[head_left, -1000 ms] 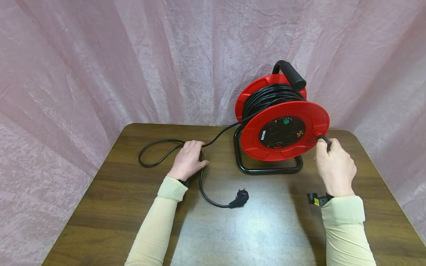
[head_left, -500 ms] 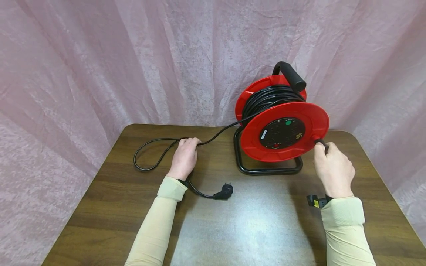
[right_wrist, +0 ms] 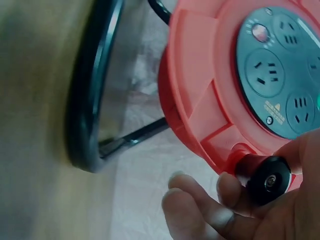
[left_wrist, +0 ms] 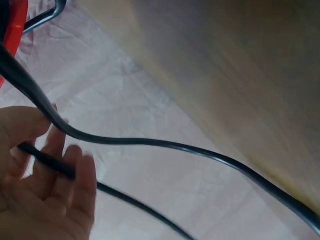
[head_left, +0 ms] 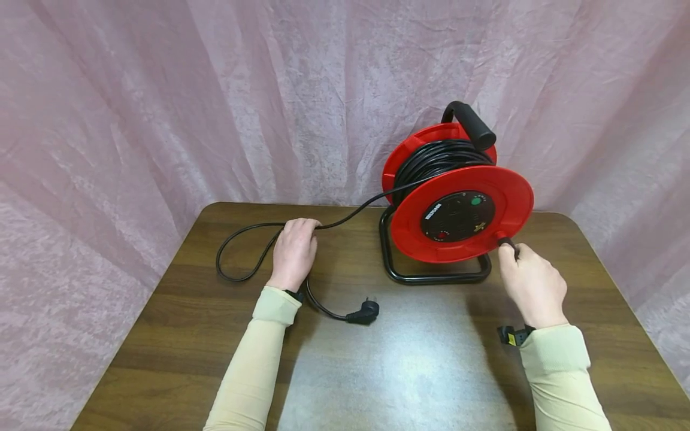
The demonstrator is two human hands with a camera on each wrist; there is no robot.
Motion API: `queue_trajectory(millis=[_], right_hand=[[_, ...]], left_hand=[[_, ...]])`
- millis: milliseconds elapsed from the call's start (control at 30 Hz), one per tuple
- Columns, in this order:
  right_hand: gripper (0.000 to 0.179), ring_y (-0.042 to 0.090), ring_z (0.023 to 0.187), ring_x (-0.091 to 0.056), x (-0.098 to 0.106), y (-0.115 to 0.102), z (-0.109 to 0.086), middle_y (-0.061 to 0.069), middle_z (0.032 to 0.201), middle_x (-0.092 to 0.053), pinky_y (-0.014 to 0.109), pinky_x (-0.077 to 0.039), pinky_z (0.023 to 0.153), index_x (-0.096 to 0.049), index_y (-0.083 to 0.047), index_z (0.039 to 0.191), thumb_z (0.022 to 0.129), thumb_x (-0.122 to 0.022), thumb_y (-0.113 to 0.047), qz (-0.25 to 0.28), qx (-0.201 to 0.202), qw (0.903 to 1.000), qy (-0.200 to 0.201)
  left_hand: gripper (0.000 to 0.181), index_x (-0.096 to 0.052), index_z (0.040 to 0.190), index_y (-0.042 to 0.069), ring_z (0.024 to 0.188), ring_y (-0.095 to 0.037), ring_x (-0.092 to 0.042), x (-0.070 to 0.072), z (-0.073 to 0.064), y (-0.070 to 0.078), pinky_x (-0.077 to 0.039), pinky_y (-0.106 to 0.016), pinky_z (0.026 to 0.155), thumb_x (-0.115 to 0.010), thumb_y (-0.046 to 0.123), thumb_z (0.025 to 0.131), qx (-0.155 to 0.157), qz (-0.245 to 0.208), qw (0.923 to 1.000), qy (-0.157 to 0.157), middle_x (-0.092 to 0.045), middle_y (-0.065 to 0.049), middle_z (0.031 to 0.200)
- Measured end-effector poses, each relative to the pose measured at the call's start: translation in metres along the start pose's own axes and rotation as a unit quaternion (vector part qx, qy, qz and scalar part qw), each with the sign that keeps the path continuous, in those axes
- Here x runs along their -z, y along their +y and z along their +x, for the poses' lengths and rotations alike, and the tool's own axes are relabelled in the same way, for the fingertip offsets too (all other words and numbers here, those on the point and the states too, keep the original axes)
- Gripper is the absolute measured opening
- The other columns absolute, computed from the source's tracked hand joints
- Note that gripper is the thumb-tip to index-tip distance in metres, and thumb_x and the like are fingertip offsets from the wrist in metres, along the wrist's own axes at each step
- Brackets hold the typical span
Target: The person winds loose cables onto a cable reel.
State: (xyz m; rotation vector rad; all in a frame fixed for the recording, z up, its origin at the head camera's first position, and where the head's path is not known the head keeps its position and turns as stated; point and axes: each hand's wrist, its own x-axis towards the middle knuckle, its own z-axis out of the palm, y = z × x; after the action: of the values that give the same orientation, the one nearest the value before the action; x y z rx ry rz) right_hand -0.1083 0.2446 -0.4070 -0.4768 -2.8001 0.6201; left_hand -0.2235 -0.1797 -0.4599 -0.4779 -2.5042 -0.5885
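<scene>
A red cable reel point(head_left: 514, 185) wound with black cable stands at the right back. My right hand point(head_left: 533, 281) pinches its black crank knob point(right_wrist: 270, 180) between thumb and fingers at the lower right of the disc. My left hand point(head_left: 293, 248) grips the black cable point(head_left: 347, 219) left of the reel. In the left wrist view one strand runs through its curled fingers, while another cable length point(left_wrist: 150, 142) passes by the thumb and fingertip. The black plug point(head_left: 365, 313) lies on the table at the cable's end, in front of the left hand.
The reel rests on a black tube stand point(head_left: 436, 279) with a carrying handle point(head_left: 474, 123) on top. A loop of cable point(head_left: 219, 254) lies on the wooden table point(head_left: 162, 359) to the left. A pink curtain point(head_left: 302, 90) hangs behind the table's back edge.
The reel has turned clockwise, with the knob and right hand going down and left. My left hand has shifted slightly left and back, and the plug has slid left.
</scene>
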Motion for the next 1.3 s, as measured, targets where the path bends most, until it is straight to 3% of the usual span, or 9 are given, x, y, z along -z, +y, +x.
queue_trajectory(millis=[100, 200, 467, 833, 1100, 1300], right_hand=[[0.052, 0.055, 0.084, -0.061, -0.006, 0.000, -0.002, 0.026, 0.085, -0.066, 0.053, -0.040, 0.052, -0.057, -0.008, 0.081, 0.103, -0.024, -0.042, -0.007, 0.012, 0.9998, -0.013], [0.054, 0.054, 0.085, -0.062, -0.012, -0.001, -0.004, 0.024, 0.085, -0.067, 0.055, -0.042, 0.054, -0.059, -0.008, 0.083, 0.104, -0.024, -0.043, -0.011, 0.022, 0.9993, -0.029], [0.056, 0.050, 0.083, -0.065, -0.028, -0.009, -0.011, 0.021, 0.084, -0.068, 0.053, -0.045, 0.055, -0.060, -0.009, 0.082, 0.105, -0.024, -0.044, -0.009, 0.041, 0.9980, -0.048], [0.054, 0.050, 0.078, -0.065, -0.037, -0.017, -0.017, 0.025, 0.084, -0.069, 0.054, -0.046, 0.053, -0.062, -0.005, 0.085, 0.105, -0.030, -0.042, -0.016, 0.068, 0.9963, -0.049], [0.050, 0.053, 0.086, -0.066, -0.049, -0.030, -0.022, 0.030, 0.103, -0.070, 0.060, -0.049, 0.059, -0.067, -0.002, 0.102, 0.106, -0.034, -0.040, -0.018, 0.086, 0.9940, -0.066], [0.049, 0.051, 0.083, -0.066, -0.055, -0.038, -0.025, 0.026, 0.099, -0.071, 0.060, -0.049, 0.059, -0.065, -0.003, 0.093, 0.106, -0.036, -0.039, -0.013, 0.093, 0.9935, -0.064]], left_hand=[[0.029, -0.070, 0.119, 0.009, 0.120, -0.034, -0.057, 0.002, 0.000, 0.000, -0.049, -0.048, 0.095, -0.071, -0.004, 0.092, 0.002, 0.010, 0.9999, 0.003, -0.069, -0.012, 0.118], [0.028, -0.069, 0.122, 0.010, 0.121, -0.035, -0.055, 0.002, 0.000, 0.000, -0.050, -0.048, 0.096, -0.070, 0.001, 0.095, 0.006, -0.008, 0.9999, 0.003, -0.067, -0.012, 0.118], [0.027, -0.067, 0.132, 0.011, 0.121, -0.035, -0.055, 0.010, 0.005, 0.004, -0.050, -0.048, 0.098, -0.057, 0.015, 0.107, -0.008, -0.024, 0.9997, -0.005, -0.067, -0.011, 0.122], [0.028, -0.067, 0.132, 0.014, 0.116, -0.033, -0.059, 0.029, 0.019, 0.007, -0.056, -0.048, 0.084, -0.054, 0.023, 0.109, -0.019, -0.003, 0.9997, -0.014, -0.069, -0.008, 0.119], [0.028, -0.067, 0.131, 0.014, 0.107, -0.031, -0.062, 0.040, 0.016, 0.005, -0.054, -0.048, 0.081, -0.054, 0.026, 0.109, 0.006, -0.019, 0.9996, -0.020, -0.069, -0.009, 0.115], [0.030, -0.067, 0.131, 0.013, 0.106, -0.029, -0.064, 0.051, 0.013, 0.011, -0.055, -0.046, 0.082, -0.052, 0.027, 0.109, 0.003, -0.007, 0.9996, -0.026, -0.071, -0.008, 0.117]])
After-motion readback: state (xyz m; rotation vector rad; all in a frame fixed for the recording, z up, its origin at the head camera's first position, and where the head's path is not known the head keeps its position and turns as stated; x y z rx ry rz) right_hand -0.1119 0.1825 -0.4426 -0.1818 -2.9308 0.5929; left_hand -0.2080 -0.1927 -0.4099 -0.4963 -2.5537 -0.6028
